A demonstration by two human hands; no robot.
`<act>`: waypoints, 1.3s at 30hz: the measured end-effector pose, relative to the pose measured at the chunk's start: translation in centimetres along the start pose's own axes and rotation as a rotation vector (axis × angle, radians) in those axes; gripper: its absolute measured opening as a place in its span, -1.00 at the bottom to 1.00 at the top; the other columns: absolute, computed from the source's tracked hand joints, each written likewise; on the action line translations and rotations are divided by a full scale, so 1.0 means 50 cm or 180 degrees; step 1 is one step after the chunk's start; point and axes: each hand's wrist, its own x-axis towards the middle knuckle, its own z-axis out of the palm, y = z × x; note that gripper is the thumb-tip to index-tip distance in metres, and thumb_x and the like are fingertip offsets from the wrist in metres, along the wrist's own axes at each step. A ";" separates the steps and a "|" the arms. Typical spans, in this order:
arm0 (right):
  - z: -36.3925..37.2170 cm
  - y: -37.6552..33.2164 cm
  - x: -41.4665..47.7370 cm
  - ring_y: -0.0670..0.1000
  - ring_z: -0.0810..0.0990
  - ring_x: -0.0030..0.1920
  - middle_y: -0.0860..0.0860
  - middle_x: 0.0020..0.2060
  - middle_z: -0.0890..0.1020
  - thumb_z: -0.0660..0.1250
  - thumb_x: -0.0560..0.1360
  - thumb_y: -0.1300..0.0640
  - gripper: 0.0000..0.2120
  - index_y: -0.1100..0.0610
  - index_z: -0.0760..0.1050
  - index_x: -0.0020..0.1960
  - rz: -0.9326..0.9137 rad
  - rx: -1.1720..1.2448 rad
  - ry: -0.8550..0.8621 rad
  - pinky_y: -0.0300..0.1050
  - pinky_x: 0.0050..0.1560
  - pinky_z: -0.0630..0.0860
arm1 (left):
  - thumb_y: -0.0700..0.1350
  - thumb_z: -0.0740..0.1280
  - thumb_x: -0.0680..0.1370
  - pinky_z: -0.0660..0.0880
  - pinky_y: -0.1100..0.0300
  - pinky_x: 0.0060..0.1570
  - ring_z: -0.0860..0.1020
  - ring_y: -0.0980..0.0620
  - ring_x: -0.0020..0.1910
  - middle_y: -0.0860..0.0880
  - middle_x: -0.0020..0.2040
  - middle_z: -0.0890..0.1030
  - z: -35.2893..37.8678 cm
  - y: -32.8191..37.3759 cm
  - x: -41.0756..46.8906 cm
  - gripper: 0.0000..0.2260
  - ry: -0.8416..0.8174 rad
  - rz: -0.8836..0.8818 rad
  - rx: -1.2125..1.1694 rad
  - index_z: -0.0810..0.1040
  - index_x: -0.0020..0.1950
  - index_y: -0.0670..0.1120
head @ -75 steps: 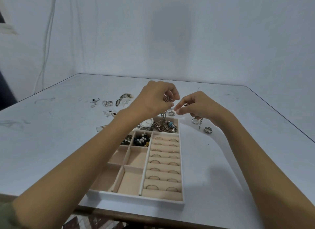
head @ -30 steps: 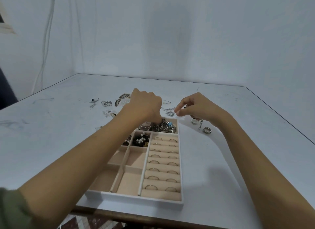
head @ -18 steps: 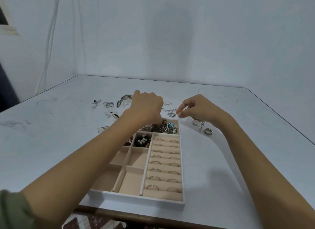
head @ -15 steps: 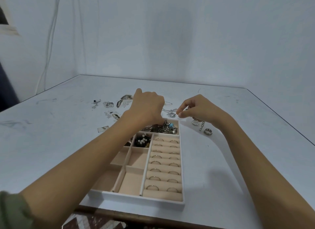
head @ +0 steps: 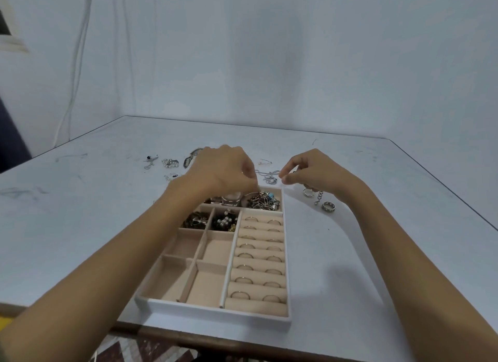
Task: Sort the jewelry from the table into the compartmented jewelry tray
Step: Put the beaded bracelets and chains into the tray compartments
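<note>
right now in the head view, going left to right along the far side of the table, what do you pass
small clasp piece → pale beaded cluster → left hand → thin silver chain → right hand → wide silver ring

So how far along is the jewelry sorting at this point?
Well under way. The tray's ring rolls and three far compartments hold pieces; four near compartments are bare. The left hand is over the far compartment, the right hand pinched beside a loose chain. Rings and small pieces remain on the table.
</note>
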 end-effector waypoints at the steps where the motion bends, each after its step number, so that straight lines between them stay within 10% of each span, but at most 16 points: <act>1: 0.001 -0.001 0.000 -0.09 0.27 -0.52 -0.15 -0.61 0.39 0.40 0.44 0.25 -0.93 0.15 0.64 -0.10 0.0040 0.0031 0.0035 -0.27 -0.49 0.24 | 0.11 0.35 0.45 0.32 0.19 -0.15 0.57 0.12 -0.04 0.21 -0.17 0.58 -0.004 -0.016 -0.009 -0.89 0.0100 -0.0112 -0.0270 0.63 -0.12 0.14; 9: 0.004 -0.009 0.001 -0.01 0.31 -0.42 0.05 -0.35 0.48 0.19 0.53 0.24 -0.81 0.17 0.54 0.06 0.0362 0.0305 0.0024 -0.22 -0.43 0.26 | 0.15 0.17 0.53 0.43 0.06 0.11 0.53 0.07 0.02 0.10 0.22 0.53 0.033 -0.186 -0.111 -0.65 0.0251 -0.0658 -0.1008 0.49 0.25 0.09; 14: -0.005 -0.025 -0.004 -0.04 0.33 -0.47 0.06 -0.37 0.49 0.12 0.50 0.34 -0.72 0.18 0.53 0.09 0.0337 0.0487 -0.0072 -0.22 -0.43 0.25 | 0.28 0.00 0.57 0.13 0.04 0.46 0.20 0.11 0.48 0.09 0.51 0.23 0.079 -0.241 -0.173 -0.44 -0.0295 -0.0513 -0.0582 0.26 0.48 0.03; 21: -0.022 -0.072 -0.027 -0.04 0.34 -0.40 0.07 -0.34 0.50 0.16 0.55 0.38 -0.75 0.22 0.56 0.09 -0.0025 0.1291 -0.0155 -0.18 -0.35 0.26 | 0.37 -0.32 0.35 -0.09 0.15 0.48 -0.02 0.19 0.53 0.12 0.56 0.02 0.090 -0.231 -0.191 -0.16 -0.0368 -0.0418 -0.0234 0.07 0.55 0.04; 39: 0.141 -0.198 -0.102 -0.07 0.50 -0.32 0.11 -0.21 0.60 0.26 0.54 0.36 -0.82 0.25 0.58 0.08 -0.0762 0.2030 -0.1348 -0.25 -0.27 0.45 | 0.23 -0.05 0.53 -0.01 0.13 0.46 0.17 0.13 0.49 0.09 0.53 0.19 0.092 -0.231 -0.188 -0.42 -0.0104 -0.0457 -0.0452 0.22 0.51 0.03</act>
